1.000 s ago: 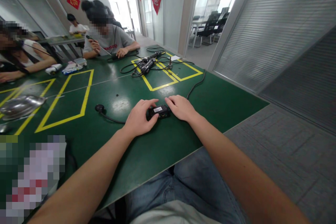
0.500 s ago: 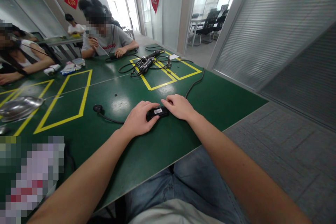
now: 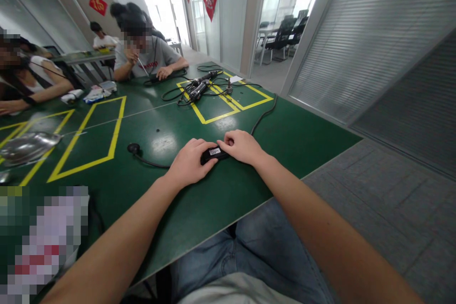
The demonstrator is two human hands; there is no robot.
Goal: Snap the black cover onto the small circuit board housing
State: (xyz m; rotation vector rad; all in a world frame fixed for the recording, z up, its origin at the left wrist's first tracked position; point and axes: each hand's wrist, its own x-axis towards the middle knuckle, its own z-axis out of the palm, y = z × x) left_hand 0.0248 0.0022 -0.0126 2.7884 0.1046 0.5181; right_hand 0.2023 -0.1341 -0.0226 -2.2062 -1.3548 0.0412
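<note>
A small black power adapter (image 3: 215, 151) with a white label lies on the green table in front of me. My left hand (image 3: 190, 164) grips its left end, thumb on the near side and fingers on the far side. Over the right end curls my right hand (image 3: 242, 146), its thumb and fingertips against the casing and partly hiding it. A black cord (image 3: 151, 164) leads from under my left hand to a black plug (image 3: 133, 148) on the table. Beyond my right hand another black cable (image 3: 262, 116) runs towards the back.
Black-and-silver electric screwdrivers (image 3: 199, 89) with looped cables and a small metal part (image 3: 229, 88) lie within yellow tape outlines. A shiny metal bowl-like object (image 3: 28, 147) sits at left. Across the table a person (image 3: 149, 54) holds a thin rod; another person sits at left.
My right hand has shifted slightly left and down, covering more of the adapter's right end. My left hand keeps its grip. The view has tilted very slightly.
</note>
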